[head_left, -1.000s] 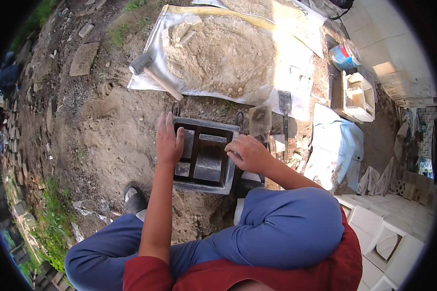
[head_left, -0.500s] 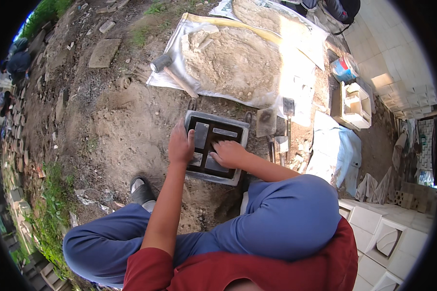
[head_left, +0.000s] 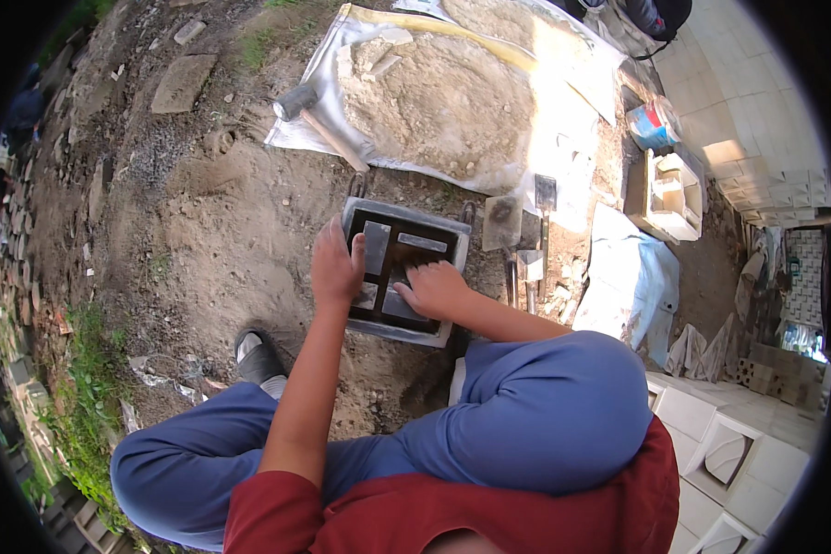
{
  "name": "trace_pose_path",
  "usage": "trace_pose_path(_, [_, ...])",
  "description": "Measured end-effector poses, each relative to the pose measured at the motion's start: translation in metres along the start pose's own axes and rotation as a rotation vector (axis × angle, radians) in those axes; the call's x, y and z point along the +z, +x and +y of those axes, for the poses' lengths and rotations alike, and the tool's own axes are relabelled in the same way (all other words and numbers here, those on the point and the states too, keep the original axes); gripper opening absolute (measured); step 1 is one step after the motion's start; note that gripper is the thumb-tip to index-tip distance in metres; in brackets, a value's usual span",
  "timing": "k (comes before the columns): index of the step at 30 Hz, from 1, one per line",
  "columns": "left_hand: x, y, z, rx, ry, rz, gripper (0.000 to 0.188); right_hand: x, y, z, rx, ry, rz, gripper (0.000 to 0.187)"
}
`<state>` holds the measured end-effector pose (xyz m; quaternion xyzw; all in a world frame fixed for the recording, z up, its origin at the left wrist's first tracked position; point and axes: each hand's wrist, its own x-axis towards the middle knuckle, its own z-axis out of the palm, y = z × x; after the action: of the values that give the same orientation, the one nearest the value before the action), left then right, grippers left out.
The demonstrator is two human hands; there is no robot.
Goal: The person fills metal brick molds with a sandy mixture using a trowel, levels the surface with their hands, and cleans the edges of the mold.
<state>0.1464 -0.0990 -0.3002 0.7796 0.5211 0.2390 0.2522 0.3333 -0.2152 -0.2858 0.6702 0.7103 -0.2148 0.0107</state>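
Observation:
A square metal mould [head_left: 452, 238] sits on the ground in front of my knees. Its pale outer rim surrounds dark dividing strips and several flat grey rectangular panels. My left hand [head_left: 335, 266] is open along the mould's left side, fingers extended and thumb apart, touching the rim. Over the middle right of the mould is my right hand [head_left: 437, 289], its fingers spread and pressed down on the dark strips and a grey panel. No object shows in either hand. The exact contact under the right fingertips is hidden.
A mallet [head_left: 319, 125] lies against a white sack sheet heaped with sandy soil [head_left: 443, 115]. Right of the mould are a flat square plate [head_left: 502, 222] and hand trowels [head_left: 530, 265]. Farther right stand a pale block [head_left: 676, 198], a bucket [head_left: 653, 126] and a blue-white sack [head_left: 632, 277].
The whole view has shifted slightly, so the scene sits a little farther left and up. My right hand's fingers have moved slightly within the mould; the left hand stays at its side.

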Motion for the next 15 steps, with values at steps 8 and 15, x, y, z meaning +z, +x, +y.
trace_pose_path(8, [-0.002, -0.005, -0.011, -0.014, 0.008, -0.021, 0.063, -0.034, -0.026, 0.015, -0.259, 0.129, 0.224, 0.034])
trace_pose_path(15, [-0.003, -0.001, 0.009, 0.169, -0.001, 0.014, 0.060, -0.064, -0.090, 0.114, 0.242, 0.326, 0.606, 0.018])
